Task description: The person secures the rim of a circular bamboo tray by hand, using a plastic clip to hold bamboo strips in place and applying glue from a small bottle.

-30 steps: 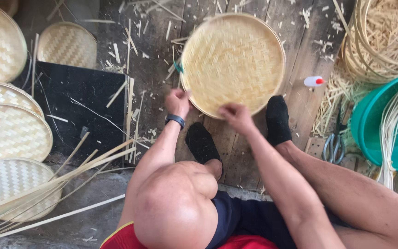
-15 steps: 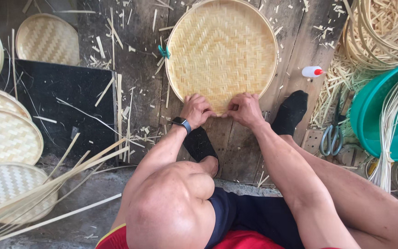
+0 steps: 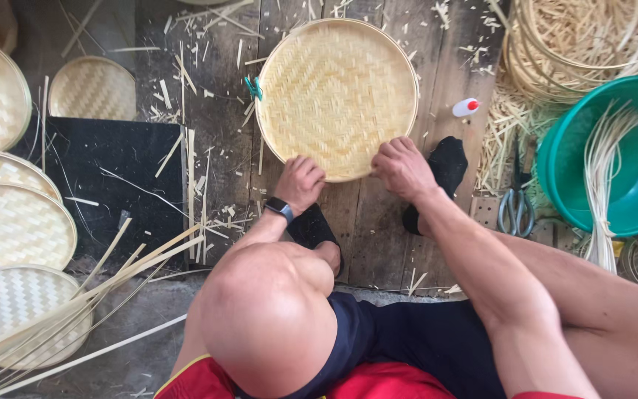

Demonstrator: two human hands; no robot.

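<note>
tray: round woven bamboo tray (image 3: 337, 96) flat on the plank floor (image 3: 367, 229), upper centre of the frame; sits higher and more centred than a second ago, near edge now under both hands.
left hand: left hand (image 3: 300, 182) at the near rim, lower left of the tray; fingers curled down tight onto the rim, pinching it. was further left on the edge a second ago, has slid along toward the middle.
right hand: right hand (image 3: 402, 168) at the near rim just right of the left one; fingers bent and closed over the edge, gripping it. hands now near each other, not touching.
meaning: both grips converged on one short stretch of rim, so work looks focused on that spot of the edge; tray turned or shifted to bring it there.
clip: small green clip (image 3: 254, 87) on the tray's left rim.
around: finished trays (image 3: 12, 225) stacked at left edge, green basin (image 3: 614, 155) at right, scissors (image 3: 515, 203) beside it, small bottle (image 3: 465, 108) right of the tray.
</note>
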